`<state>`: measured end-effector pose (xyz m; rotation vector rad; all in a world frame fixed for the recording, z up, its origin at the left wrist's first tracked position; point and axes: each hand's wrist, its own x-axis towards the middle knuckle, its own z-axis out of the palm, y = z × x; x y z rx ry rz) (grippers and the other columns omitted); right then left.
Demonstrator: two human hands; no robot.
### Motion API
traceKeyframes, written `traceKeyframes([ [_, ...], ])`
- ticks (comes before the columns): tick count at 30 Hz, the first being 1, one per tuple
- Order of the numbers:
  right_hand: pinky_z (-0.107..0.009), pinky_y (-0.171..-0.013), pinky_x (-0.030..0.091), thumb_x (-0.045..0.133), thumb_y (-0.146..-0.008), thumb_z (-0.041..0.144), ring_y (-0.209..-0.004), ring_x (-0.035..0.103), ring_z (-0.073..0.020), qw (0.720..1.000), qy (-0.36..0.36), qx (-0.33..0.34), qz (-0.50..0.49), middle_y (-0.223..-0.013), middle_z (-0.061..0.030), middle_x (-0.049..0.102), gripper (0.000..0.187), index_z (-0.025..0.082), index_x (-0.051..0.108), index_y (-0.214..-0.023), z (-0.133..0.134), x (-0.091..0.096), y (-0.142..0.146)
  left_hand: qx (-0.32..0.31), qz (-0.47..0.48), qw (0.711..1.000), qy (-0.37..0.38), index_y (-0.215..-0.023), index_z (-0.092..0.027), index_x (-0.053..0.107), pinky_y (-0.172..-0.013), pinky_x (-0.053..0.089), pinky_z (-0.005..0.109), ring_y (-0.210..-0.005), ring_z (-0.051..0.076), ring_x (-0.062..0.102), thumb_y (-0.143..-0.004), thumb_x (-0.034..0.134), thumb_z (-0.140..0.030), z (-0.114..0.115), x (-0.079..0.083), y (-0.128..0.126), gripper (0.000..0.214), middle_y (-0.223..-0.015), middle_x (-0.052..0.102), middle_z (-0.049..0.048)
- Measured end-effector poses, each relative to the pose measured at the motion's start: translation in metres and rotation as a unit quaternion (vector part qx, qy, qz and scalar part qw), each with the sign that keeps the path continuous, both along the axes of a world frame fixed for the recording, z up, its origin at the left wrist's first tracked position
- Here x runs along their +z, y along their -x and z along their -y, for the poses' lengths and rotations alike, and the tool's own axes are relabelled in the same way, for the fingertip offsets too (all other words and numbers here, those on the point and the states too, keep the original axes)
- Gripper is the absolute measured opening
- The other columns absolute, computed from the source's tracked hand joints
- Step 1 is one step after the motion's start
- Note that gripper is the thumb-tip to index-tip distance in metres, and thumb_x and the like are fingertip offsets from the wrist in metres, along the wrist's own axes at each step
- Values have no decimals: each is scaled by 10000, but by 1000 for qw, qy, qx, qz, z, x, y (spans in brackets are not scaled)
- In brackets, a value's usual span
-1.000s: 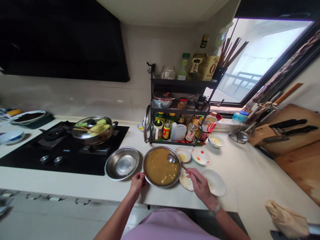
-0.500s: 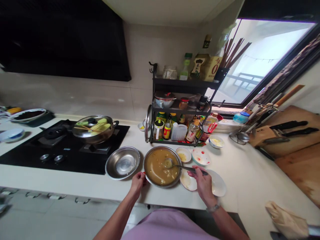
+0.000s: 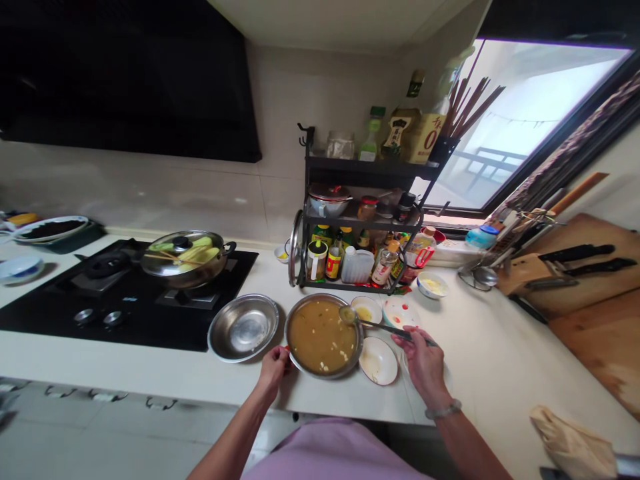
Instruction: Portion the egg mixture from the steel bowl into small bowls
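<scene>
Near the table's (image 3: 345, 403) front edge: basin (image 3: 325, 375) of brown soup (image 3: 317, 337), ladle (image 3: 379, 326) across its right rim.
Ladle gripped in right hand (image 3: 423, 360); left hand (image 3: 275, 367) pinched on basin's left rim.

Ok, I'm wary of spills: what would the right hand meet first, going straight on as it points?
Probably the round white bowl with red spots; height is unclear, so the right hand might pass above it.
</scene>
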<state>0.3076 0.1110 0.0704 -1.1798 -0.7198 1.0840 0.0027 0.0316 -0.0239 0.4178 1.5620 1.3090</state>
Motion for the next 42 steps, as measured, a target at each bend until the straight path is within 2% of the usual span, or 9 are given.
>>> traceKeyframes([
  [9,-337,-677,563,660,-694,411,-610,685,-191,993,-28,-52,102,-790,-30,690,286,157,632,-822,-19,-12,-24,-1,33,999,-12,-598,-200,419,-465,305,210,-426,73,402,-479,728,-564,0,-2,1,492,-455,455,-69],
  [16,-383,-711,545,620,-738,473,-684,686,-235,959,-85,31,267,-761,-59,702,324,188,643,-890,-12,-26,-27,-8,25,1000,-18,-585,-198,415,-457,293,206,-421,70,395,-504,718,-557,1,1,1,477,-462,455,-65],
  [21,-377,-757,541,621,-767,411,-792,667,-229,916,-167,130,340,-898,-65,694,240,224,684,-904,-2,-24,-29,-9,27,999,-20,-581,-204,399,-453,283,205,-412,63,369,-499,714,-557,0,1,1,480,-449,416,-79],
  [24,-371,-763,538,612,-782,393,-788,666,-224,921,-174,120,327,-897,-62,699,233,232,685,-934,4,-14,-22,-7,31,999,-21,-579,-204,397,-454,289,204,-416,64,379,-496,716,-555,0,-2,1,482,-452,426,-75],
  [27,-363,-742,539,588,-803,396,-745,673,-222,939,-147,84,298,-801,-49,709,240,229,672,-954,13,-6,-10,-2,30,999,-20,-576,-201,404,-450,290,201,-411,62,382,-495,717,-554,-1,-5,1,478,-453,439,-72],
  [29,-358,-733,543,592,-797,417,-744,678,-229,946,-128,96,281,-736,-42,705,250,226,677,-936,18,-6,-1,3,28,999,-23,-578,-200,409,-450,295,201,-409,63,387,-501,714,-550,-1,-7,1,471,-453,445,-71],
  [35,-358,-739,545,593,-781,500,-739,685,-228,946,-89,169,262,-760,-54,713,322,212,682,-892,29,-21,20,8,32,999,-22,-570,-197,415,-455,310,202,-414,67,398,-501,711,-538,-1,-5,0,457,-444,440,-73],
  [38,-373,-736,549,598,-770,527,-714,692,-241,962,-39,160,218,-722,-63,715,369,190,671,-900,28,-28,26,4,29,999,-17,-569,-196,421,-453,304,203,-420,70,403,-494,712,-545,-1,-3,1,460,-448,446,-68],
  [42,-369,-731,555,662,-720,506,-673,694,-234,991,10,102,90,-741,-53,715,370,171,640,-874,23,-32,27,1,30,999,-19,-572,-198,415,-448,293,202,-417,67,392,-486,714,-557,-1,-1,1,475,-445,438,-72],
])
